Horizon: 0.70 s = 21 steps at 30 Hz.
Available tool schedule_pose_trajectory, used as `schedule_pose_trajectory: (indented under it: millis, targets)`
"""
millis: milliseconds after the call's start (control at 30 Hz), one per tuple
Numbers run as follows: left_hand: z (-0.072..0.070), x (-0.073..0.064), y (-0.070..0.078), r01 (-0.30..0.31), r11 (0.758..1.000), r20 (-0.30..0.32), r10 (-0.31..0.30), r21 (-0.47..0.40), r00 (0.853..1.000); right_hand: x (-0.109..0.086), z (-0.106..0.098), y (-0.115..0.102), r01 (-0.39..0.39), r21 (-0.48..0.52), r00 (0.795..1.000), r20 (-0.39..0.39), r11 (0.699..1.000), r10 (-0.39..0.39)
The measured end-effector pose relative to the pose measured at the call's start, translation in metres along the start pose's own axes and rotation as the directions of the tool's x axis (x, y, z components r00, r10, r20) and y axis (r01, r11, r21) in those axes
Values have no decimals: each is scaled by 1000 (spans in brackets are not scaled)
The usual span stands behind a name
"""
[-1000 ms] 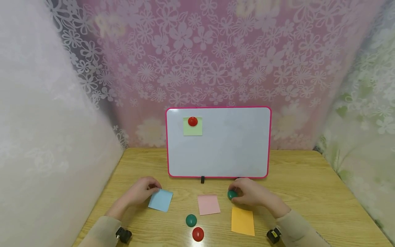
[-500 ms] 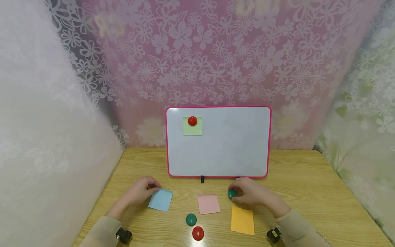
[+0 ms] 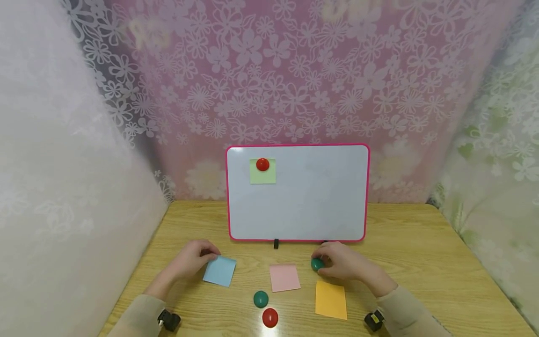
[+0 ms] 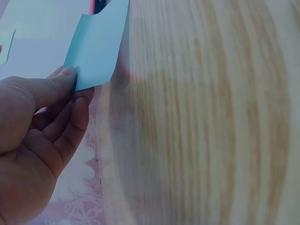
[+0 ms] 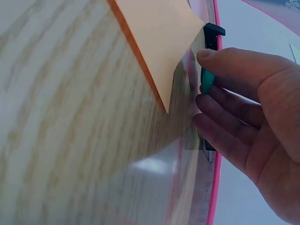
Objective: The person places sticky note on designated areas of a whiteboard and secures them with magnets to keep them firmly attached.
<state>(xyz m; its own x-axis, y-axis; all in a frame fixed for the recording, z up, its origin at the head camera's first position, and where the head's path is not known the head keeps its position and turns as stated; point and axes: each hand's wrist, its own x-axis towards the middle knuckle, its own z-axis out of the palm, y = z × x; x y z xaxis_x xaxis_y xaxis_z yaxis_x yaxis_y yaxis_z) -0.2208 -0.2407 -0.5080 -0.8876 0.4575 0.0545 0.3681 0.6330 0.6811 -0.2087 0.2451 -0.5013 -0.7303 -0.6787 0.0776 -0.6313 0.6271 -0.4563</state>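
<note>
The head view shows the left hand (image 3: pixel 194 258) pinching a blue note (image 3: pixel 220 272) left of a pink note (image 3: pixel 285 278) on the table (image 3: pixel 404 267), and the right hand (image 3: pixel 343 263) gripping a green magnet (image 3: pixel 316 265) between the whiteboard (image 3: pixel 311 201) and an orange note (image 3: pixel 331 300). In the left wrist view, thumb and fingers clasp the blue note's corner. In the right wrist view, thumb and bent fingers hold the green magnet.

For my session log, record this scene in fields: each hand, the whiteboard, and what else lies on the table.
Left hand: pinches blue sticky note
Right hand: holds green dome magnet
Whiteboard: light-green sticky note under red dome magnet
Table: pink sticky note, orange sticky note, second green dome magnet, second red dome magnet
</note>
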Motion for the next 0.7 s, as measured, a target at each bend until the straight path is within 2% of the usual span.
schedule_pose_trajectory:
  millis: [333, 700]
  targets:
    - [1, 2, 2, 58, 996, -21, -60, -62, 998, 0, 1, 2, -9, 2, 1000, -10, 1000, 9]
    - [2, 3, 3, 62, 995, -34, -65, -73, 997, 0, -3, -1, -31, 17, 999, -8, 999, 31]
